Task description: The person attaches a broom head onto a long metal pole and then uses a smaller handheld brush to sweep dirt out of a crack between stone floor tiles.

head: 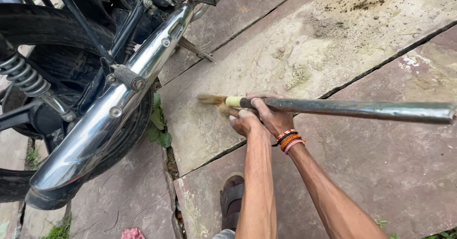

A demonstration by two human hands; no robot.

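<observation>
Both hands are on a long metal rod [352, 109] held level over the stone floor [333, 44]. Right hand [273, 115] grips it near the frayed tip, left hand [243, 122] pinches just below, beside the motorbike exhaust [109, 110].

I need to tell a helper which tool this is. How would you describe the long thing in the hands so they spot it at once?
Start at the motorcycle's chrome exhaust pipe, then look right across the stone paving slabs. Both hands, right hand and left hand, grip a long dark pole. It alone ends in a pale band and straw-coloured bristles.
</observation>
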